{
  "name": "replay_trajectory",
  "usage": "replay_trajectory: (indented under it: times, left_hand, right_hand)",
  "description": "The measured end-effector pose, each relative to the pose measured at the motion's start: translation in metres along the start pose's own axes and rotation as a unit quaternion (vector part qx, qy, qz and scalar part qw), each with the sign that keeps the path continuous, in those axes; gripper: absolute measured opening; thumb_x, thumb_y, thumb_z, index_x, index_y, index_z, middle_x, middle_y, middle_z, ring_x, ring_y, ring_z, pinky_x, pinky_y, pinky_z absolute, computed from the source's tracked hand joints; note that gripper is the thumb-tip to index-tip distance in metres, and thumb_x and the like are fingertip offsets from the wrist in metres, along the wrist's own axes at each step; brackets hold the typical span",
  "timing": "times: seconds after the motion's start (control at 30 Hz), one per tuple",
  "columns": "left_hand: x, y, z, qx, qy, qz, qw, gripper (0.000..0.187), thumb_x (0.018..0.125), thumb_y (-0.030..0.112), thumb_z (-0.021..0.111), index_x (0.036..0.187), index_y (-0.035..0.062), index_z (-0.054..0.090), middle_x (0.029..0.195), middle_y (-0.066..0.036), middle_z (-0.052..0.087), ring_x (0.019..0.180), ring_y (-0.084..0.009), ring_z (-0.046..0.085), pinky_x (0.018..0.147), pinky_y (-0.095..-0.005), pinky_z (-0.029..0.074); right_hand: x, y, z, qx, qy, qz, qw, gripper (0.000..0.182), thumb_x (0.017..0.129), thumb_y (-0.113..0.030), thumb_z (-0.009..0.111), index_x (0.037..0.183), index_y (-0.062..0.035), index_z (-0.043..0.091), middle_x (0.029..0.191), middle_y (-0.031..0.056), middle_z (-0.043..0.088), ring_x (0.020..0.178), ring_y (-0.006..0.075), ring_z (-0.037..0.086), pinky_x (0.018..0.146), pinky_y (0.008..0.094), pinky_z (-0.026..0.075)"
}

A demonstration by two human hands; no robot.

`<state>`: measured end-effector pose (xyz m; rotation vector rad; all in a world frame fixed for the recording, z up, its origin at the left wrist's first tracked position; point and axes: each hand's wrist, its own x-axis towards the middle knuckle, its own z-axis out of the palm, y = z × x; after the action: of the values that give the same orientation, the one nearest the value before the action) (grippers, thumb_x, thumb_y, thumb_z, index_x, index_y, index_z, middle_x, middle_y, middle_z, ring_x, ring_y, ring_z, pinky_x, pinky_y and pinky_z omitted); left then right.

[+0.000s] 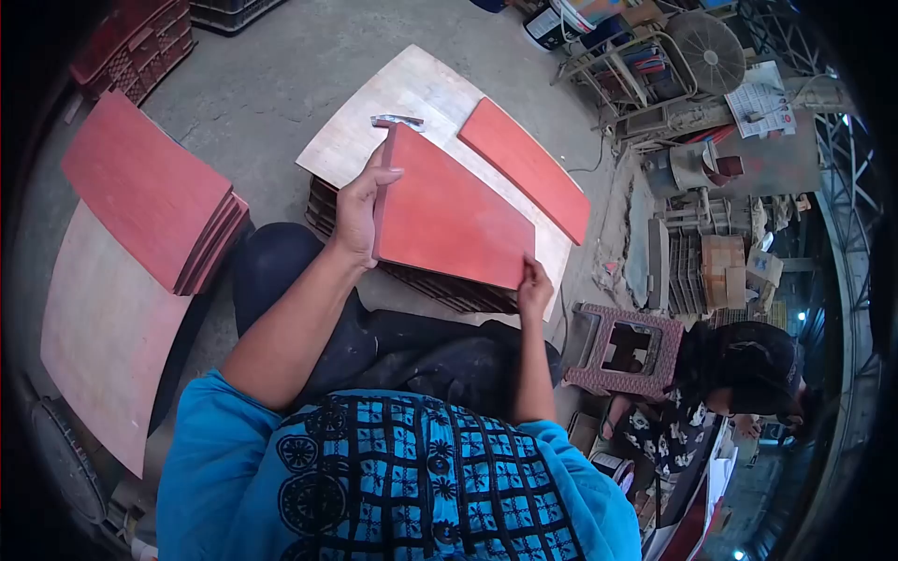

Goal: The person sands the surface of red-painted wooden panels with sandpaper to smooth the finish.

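Observation:
A flat red-painted wooden board point(456, 208) is held up in front of me, tilted above a pale plywood-topped surface. My left hand point(359, 210) grips its left edge, with the thumb over the face. At the lower right corner, my right hand point(534, 287) pinches the board between thumb and fingers. A second red board point(526, 168) lies flat on the pale plywood top point(412, 79), to the right of the held one. Behind the held board's upper left corner lies a small crumpled strip point(398, 122), whose kind I cannot make out.
Several red boards point(145, 182) are stacked at left on another plywood sheet point(108, 327). Red crates point(140, 51) stand at the upper left. To the right are a plastic stool point(629, 351), a seated co-worker point(669, 421), a metal frame point(636, 75), a round fan point(706, 51) and cardboard boxes point(723, 271).

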<state>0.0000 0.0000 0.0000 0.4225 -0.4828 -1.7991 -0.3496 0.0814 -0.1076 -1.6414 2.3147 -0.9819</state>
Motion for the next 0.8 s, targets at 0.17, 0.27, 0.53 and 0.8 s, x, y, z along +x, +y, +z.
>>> replay_trajectory:
  times: [0.17,0.27,0.53,0.8]
  left_hand:
    - [0.0,-0.002,0.002,-0.002,-0.006,-0.002,1.0,0.066,0.082,0.025,0.043,0.142,0.0031,0.027,0.133,-0.013,0.044,0.118,-0.0218,0.046,0.099,-0.0326,0.036]
    - [0.001,-0.003,-0.002,-0.022,-0.008,0.012,1.0,0.061,0.082,0.022,0.045,0.139,0.0015,0.033,0.126,-0.011,0.048,0.115,-0.019,0.048,0.099,-0.0319,0.036]
    - [-0.001,-0.001,0.003,-0.011,-0.006,0.014,1.0,0.065,0.082,0.025,0.044,0.141,0.002,0.029,0.131,-0.012,0.045,0.118,-0.0209,0.046,0.099,-0.0327,0.036]
    - [-0.002,-0.001,0.001,0.001,-0.004,-0.001,1.0,0.066,0.083,0.026,0.043,0.142,0.0021,0.026,0.134,-0.013,0.043,0.12,-0.0214,0.045,0.1,-0.0331,0.035]
  right_hand:
    - [-0.016,-0.072,-0.003,0.089,-0.055,-0.063,0.992,0.028,0.088,0.006,0.049,0.112,-0.0021,0.061,0.113,0.0166,0.062,0.106,0.0223,0.061,0.094,0.0322,0.045]
    - [-0.044,-0.132,-0.011,0.046,-0.069,-0.205,0.975,0.029,0.089,0.007,0.047,0.112,-0.002,0.061,0.112,0.015,0.063,0.11,0.022,0.059,0.094,0.0315,0.044]
    - [-0.023,-0.074,-0.008,0.039,-0.035,-0.036,0.998,0.025,0.09,-0.001,0.052,0.113,-0.0026,0.062,0.108,0.0148,0.065,0.099,0.0213,0.064,0.085,0.0306,0.048]
    - [-0.013,-0.009,-0.003,0.052,-0.004,0.02,0.998,0.026,0.089,0.004,0.049,0.11,-0.0041,0.063,0.106,0.0126,0.067,0.102,0.0194,0.062,0.089,0.0311,0.047]
